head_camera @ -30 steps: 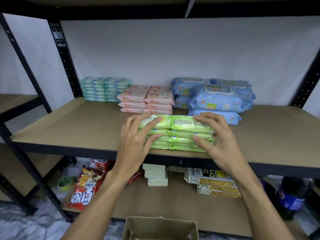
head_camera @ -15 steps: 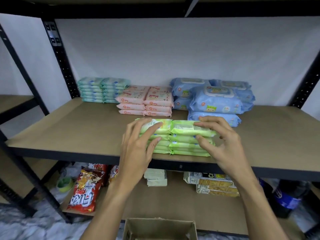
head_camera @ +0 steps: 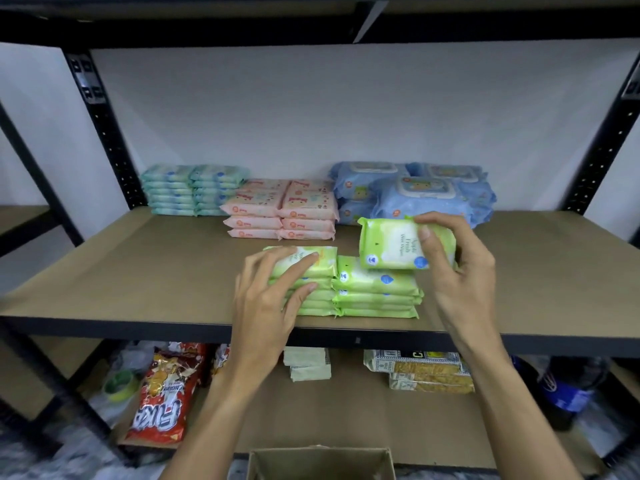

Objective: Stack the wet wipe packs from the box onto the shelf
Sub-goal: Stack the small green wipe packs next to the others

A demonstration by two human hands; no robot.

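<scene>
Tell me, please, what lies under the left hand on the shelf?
The left stack of green wet wipe packs, fingers on its top pack; the hand covers the stack's front left corner.

A black metal rack point(head_camera: 104, 140) with brown board shelves point(head_camera: 131, 271) stands against a plain white wall point(head_camera: 346, 109); a second rack point(head_camera: 27, 230) sits just to its left, above a grey-and-white marbled floor point(head_camera: 52, 462), in even light.

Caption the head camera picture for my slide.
Right hand holds a green wipe pack above the right green stack on the shelf; left hand rests on the left green stack.
</scene>
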